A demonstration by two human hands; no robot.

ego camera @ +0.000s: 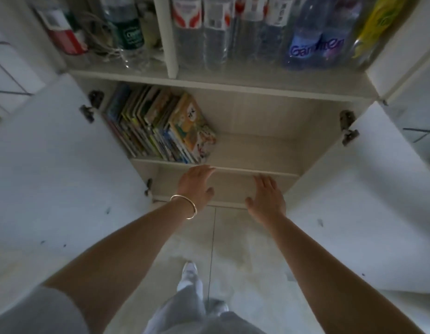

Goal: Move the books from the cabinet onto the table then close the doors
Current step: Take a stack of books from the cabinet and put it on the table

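Both hands empty, nothing gripped: left hand (pixel 196 183) with fingers straight and together, fingertips reaching the front edge of the book shelf (pixel 252 147); right hand (pixel 265 195) flat, fingers loosely spread, a little lower and just to the right of the left. Thin gold bangle (pixel 185 205) round the left wrist, smooth and circular. Books (pixel 158 124) up and to the left of the left hand's fingertips, a tight row of thin glossy volumes standing on edge and leaning leftward against the cabinet's left wall; the outermost, nearest the hands, shows a yellow-orange illustrated cover. Titles unreadable, count not discernible. Rest of that shelf, directly above both hands, is pale wood-grain laminate. Cabinet doors (pixel 64 165) swung wide to either side of the hands, flat matte white panels with small dark specks, dark metal hinges (pixel 93 104) at their inner edges; both doors cut off by the frame edges. Farther up beyond the books, an upper shelf holds clear plastic water bottles (pixel 312 32) with blue, red and green labels, tops cropped, labels blurred, a white vertical divider between them. Below the hands, pale tiled floor (pixel 245 261), grey trouser legs and a white shoe (pixel 190 270). Table not visible.
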